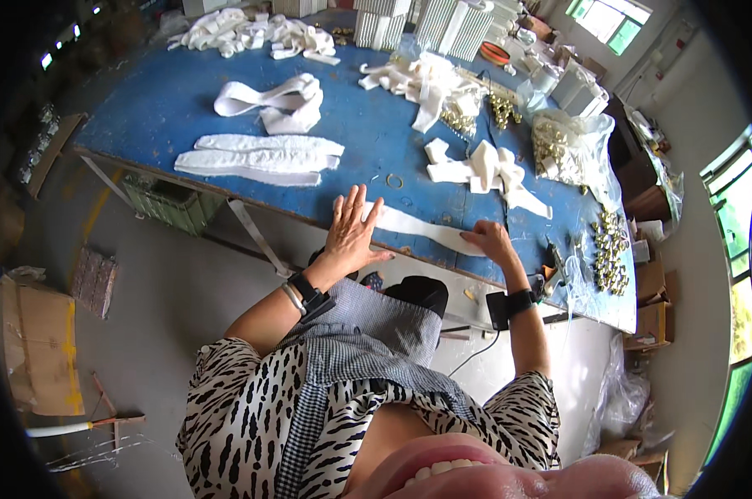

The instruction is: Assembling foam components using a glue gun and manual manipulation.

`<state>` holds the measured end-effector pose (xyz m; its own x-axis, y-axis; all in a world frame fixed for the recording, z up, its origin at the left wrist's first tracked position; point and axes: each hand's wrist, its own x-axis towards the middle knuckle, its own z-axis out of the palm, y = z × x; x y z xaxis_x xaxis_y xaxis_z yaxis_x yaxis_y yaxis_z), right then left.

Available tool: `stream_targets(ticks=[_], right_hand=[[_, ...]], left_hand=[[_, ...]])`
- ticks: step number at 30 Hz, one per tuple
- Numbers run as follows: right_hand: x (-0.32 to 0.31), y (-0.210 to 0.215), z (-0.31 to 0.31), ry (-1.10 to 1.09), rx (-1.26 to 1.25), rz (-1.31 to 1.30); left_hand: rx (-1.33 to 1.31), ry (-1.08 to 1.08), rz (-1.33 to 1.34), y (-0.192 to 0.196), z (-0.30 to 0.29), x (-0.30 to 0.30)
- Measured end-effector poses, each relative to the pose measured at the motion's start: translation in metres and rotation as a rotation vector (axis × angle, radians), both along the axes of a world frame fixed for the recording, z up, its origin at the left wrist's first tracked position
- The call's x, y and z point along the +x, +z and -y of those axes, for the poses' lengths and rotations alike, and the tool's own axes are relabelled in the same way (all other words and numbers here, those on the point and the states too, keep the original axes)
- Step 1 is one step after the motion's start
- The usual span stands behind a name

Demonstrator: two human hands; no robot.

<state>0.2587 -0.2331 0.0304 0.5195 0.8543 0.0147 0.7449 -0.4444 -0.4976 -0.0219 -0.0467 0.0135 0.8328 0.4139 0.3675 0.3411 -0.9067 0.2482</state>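
Note:
A narrow white fabric strip lies along the near edge of the blue table. My left hand rests on its left end, fingers spread and flat. At the strip's other end, my right hand has its fingers curled in and pinching the fabric. Left of my hands, several white strips are laid out flat in a stack, with a looped white strip behind them. A loose heap of white strips sits beyond my right hand. A small thin ring lies just past the held strip.
Brass-coloured metal pieces are scattered at the table's right end, near a clear plastic bag of similar pieces. More white strips and stacked white bundles stand at the back. A green crate is under the table; cardboard stands left.

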Motion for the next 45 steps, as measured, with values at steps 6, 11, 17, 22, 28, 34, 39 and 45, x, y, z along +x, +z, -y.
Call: stream_targets(ticks=[6,11,17,22,28,34,39,45], right_hand=[[0.003,0.0,0.007,-0.009,-0.028,0.019],[0.003,0.001,0.004,-0.032,-0.062,0.038],[0.003,-0.001,0.003,-0.035,-0.052,-0.018],[0.006,-0.001,0.009,-0.06,-0.093,0.046],[0.002,0.009,0.012,-0.031,-0.053,0.021],[0.001,0.009,0.01,-0.022,-0.043,0.03],[0.002,0.009,0.008,-0.007,-0.043,0.023],[0.0,0.012,0.01,-0.014,-0.041,-0.007]], left_hand=[[0.073,0.172,-0.043,-0.009,-0.002,0.006],[-0.03,0.016,-0.22,-0.018,0.0,0.008],[0.083,-0.068,-0.044,-0.007,0.011,0.018],[0.102,-0.348,-0.035,-0.002,0.043,0.055],[0.031,-0.301,-0.175,-0.002,0.05,0.058],[0.116,-0.157,-0.126,-0.006,0.028,0.05],[0.055,-0.105,-0.235,-0.009,0.014,0.03],[0.1,0.041,-0.082,-0.007,0.001,0.019]])
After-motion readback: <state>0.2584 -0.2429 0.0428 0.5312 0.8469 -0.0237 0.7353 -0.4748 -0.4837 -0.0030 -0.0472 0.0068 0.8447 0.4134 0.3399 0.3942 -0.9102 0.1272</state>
